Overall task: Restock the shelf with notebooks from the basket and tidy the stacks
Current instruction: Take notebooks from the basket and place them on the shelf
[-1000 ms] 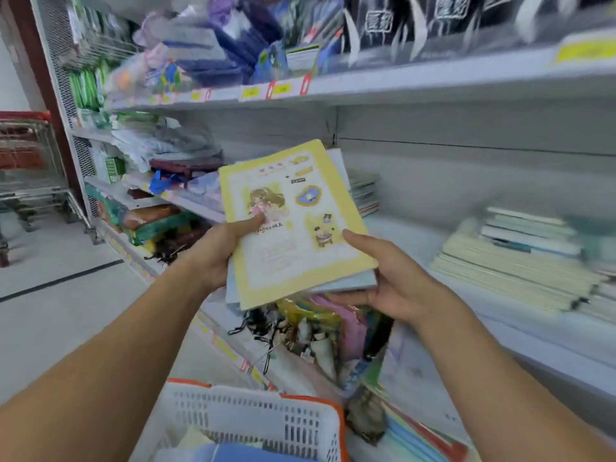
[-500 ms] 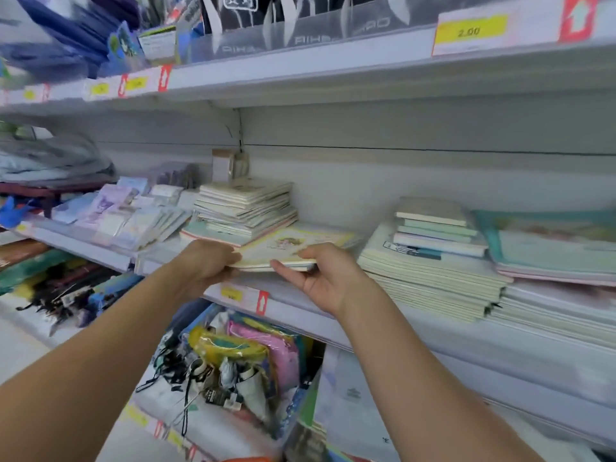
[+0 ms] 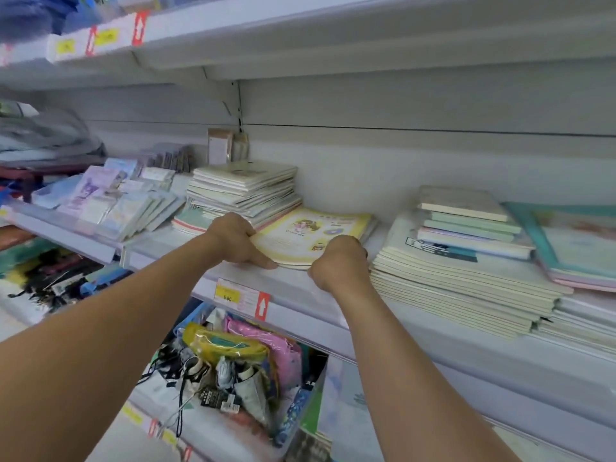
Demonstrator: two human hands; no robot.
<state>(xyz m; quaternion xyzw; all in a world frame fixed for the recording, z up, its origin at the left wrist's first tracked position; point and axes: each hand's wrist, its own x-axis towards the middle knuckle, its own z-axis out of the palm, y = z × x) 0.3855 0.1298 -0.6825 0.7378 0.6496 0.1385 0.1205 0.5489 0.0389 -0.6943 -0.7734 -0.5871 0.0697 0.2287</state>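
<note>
You have the yellow-bordered notebooks lying flat on the shelf at frame centre, between the taller stack to the left and the wide pile to the right. Your left hand grips their near-left edge; your right hand curls at the near-right corner. They look thin, light and floppy with slick covers, so hold them by the edges. The price tag reads "6.00"; the cover's print is too blurred to read.

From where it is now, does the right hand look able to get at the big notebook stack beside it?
Probably yes: the right hand sits right beside that stack, nothing between, though it grips the yellow notebook.
</note>
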